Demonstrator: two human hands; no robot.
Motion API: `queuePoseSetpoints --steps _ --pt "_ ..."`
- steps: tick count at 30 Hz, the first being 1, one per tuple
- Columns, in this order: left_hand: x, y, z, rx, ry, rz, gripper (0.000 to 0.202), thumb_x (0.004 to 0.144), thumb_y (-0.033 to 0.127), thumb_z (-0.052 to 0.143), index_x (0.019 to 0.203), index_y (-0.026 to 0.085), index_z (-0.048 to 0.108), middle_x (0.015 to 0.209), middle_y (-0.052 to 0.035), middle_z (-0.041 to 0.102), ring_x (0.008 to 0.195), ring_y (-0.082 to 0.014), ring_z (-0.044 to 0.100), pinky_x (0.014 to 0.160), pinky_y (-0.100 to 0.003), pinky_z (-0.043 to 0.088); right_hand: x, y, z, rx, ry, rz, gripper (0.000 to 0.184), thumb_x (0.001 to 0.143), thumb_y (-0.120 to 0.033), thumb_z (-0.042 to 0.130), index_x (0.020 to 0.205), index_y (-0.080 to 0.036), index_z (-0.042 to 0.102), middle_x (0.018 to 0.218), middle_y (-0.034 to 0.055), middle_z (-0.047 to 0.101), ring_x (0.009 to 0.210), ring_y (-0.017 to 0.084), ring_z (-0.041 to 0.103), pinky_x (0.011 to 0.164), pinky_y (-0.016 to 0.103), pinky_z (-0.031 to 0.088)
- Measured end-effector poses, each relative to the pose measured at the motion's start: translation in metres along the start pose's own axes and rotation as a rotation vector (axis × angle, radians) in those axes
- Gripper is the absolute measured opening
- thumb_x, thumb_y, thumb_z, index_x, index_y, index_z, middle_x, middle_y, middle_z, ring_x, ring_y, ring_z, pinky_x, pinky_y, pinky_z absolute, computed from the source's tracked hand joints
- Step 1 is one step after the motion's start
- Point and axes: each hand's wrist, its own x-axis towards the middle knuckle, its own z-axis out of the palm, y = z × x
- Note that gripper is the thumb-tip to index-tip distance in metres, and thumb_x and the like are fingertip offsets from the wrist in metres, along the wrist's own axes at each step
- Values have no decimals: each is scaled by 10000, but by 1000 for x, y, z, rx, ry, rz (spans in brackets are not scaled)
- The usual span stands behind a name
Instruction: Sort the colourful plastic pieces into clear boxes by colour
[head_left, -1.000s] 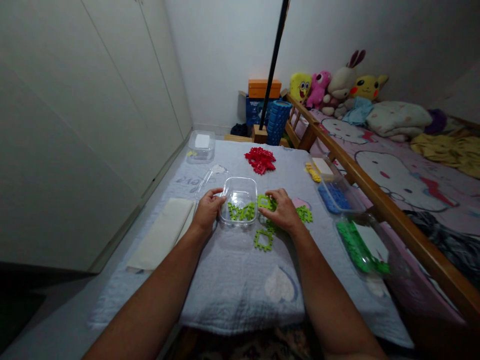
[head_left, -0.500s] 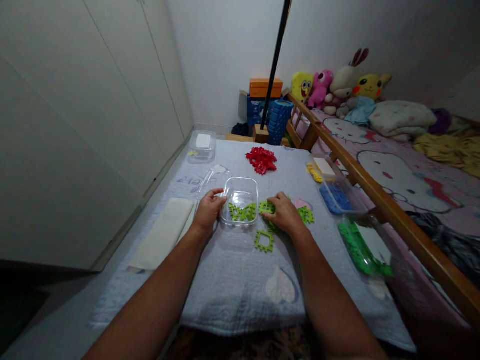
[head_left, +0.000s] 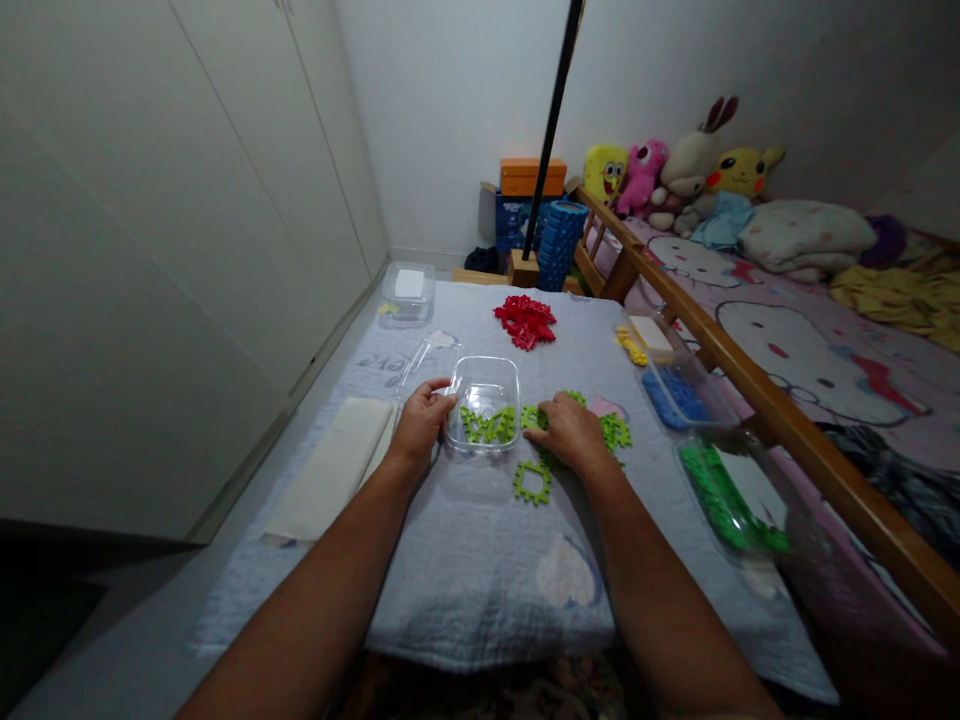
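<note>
My left hand (head_left: 424,425) grips the left rim of a clear plastic container (head_left: 484,372), thumb and fingers closed on its edge. Inside the container lie several lime-green notched plastic pieces (head_left: 487,425). Just right of it, my right hand (head_left: 568,428) is closed with thumb and forefinger around a lime-green notched piece (head_left: 529,415). More lime-green pieces (head_left: 616,430) lie beneath and beyond this hand, partly hidden by it. A square, hollow lime-green piece (head_left: 532,482) rests on the cloth nearer to me.
A red heap of pieces (head_left: 526,322) lies at the back. Along the right edge stand clear boxes with blue pieces (head_left: 671,398) and green pieces (head_left: 731,500). On the left are a folded cream sheet (head_left: 330,468), a clear lid (head_left: 426,362) and another clear box (head_left: 407,297).
The view has shifted slightly. My right fingers have closed in a little over the lime-green pieces; my left hand keeps its hold on the container.
</note>
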Motion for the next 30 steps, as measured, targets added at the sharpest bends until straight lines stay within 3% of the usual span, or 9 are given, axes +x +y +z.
queuePoseSetpoints --steps 4,10,13,17,22,30 --pt "0 -1 -1 3 -9 2 543 654 389 798 1125 169 642 576 87 510 477 -91 456 482 -197 304 2 6 2 107 85 -5 353 881 -477 677 1083 -191 728 1099 150 672 1040 303 642 842 367 498" --pt "0 1 0 4 -5 -6 542 648 391 801 1117 169 644 552 101 479 455 -80 412 469 -193 283 8 16 1 631 355 -127 409 821 -155 419 1164 -195 639 1045 89 632 1034 237 606 977 372 479" --pt "1 0 0 2 -7 -1 546 645 391 805 1118 168 645 552 103 475 453 -79 411 470 -196 288 5 5 -3 833 508 -122 368 805 -165 432 1131 -226 592 1042 67 621 988 223 598 941 366 489" --pt "2 -1 -1 1 -12 3 552 640 385 803 1121 165 647 584 81 530 472 -93 466 478 -205 320 -6 -17 -13 927 616 -146 154 878 -231 486 989 -253 590 960 47 618 957 225 592 916 374 487" --pt "0 1 0 -10 -6 -1 554 627 372 813 1112 160 651 593 71 549 481 -104 501 484 -213 342 -15 -36 -17 786 576 -281 134 884 -183 557 869 -254 669 1026 55 609 1076 248 551 1020 425 428" --pt "-2 3 2 -13 -5 -5 536 625 372 804 1095 168 646 563 89 505 465 -94 460 480 -207 319 -7 -36 -2 620 323 -400 266 835 -101 579 922 -268 767 1016 52 609 1064 243 512 997 418 380"
